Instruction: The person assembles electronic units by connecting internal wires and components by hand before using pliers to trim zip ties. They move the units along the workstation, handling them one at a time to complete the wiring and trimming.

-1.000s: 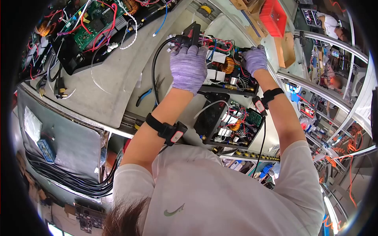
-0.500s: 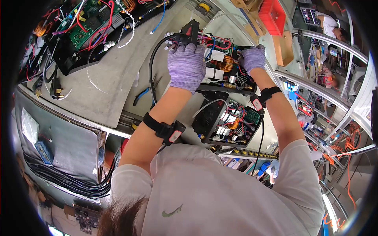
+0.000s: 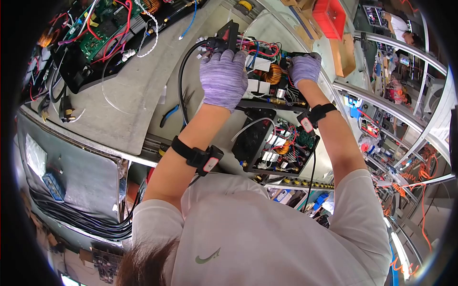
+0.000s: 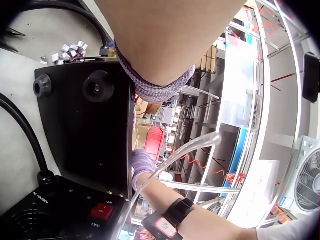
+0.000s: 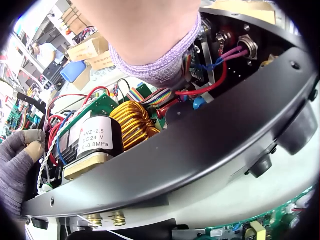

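Observation:
An open black device housing (image 3: 286, 106) packed with circuit boards, wires and a copper coil (image 3: 273, 74) lies across the bench, held at both ends. In a purple knit glove, my left hand (image 3: 223, 78) grips its left end, by the panel with a red switch (image 3: 225, 34) and a black power cord (image 3: 183, 71). My right hand (image 3: 305, 67), gloved alike, grips the far right end; its fingers are mostly hidden. The right wrist view shows a labelled cylindrical valve (image 5: 97, 137) beside the coil. Rubber feet (image 4: 95, 87) stick out from the housing in the left wrist view.
A second open black device (image 3: 276, 145) sits nearer my body, its red switch (image 4: 101, 210) close below the housing. Blue-handled pliers (image 3: 169, 116) lie left of the cord. Another opened device (image 3: 95, 43) stands at upper left, a red bin (image 3: 329, 19) beyond the bench's rail.
The scene has slid slightly left and up in the head view. Both hands keep their places at the ends of the housing.

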Demonstrator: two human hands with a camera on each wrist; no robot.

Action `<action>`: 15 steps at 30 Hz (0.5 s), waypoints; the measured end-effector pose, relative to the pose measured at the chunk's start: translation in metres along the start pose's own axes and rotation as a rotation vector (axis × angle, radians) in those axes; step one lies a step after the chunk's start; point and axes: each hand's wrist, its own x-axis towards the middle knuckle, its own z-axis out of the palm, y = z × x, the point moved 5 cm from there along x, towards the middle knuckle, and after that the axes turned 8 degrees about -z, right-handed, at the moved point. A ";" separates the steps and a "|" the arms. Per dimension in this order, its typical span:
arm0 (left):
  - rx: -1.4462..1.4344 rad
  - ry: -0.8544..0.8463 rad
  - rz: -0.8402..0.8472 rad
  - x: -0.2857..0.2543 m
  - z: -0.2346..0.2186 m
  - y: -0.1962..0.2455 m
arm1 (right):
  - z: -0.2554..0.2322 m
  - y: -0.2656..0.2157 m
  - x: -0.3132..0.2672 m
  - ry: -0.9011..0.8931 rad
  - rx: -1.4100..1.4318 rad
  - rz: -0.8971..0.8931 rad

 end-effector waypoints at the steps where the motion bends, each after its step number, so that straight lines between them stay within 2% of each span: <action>1: 0.000 0.001 0.001 0.000 0.000 0.000 | 0.006 0.001 0.002 0.011 0.002 0.017; 4: 0.005 -0.082 -0.043 -0.003 0.005 -0.003 | 0.006 0.001 0.001 0.045 0.008 0.037; 8: -0.009 -0.058 -0.035 -0.002 0.002 -0.001 | 0.004 -0.001 0.000 0.066 -0.015 0.027; 10: -0.025 0.001 -0.011 -0.001 0.001 -0.002 | 0.004 0.000 0.000 0.053 -0.002 -0.002; 15: 0.007 -0.058 -0.032 0.000 0.000 -0.002 | 0.000 -0.001 0.004 -0.041 -0.006 -0.010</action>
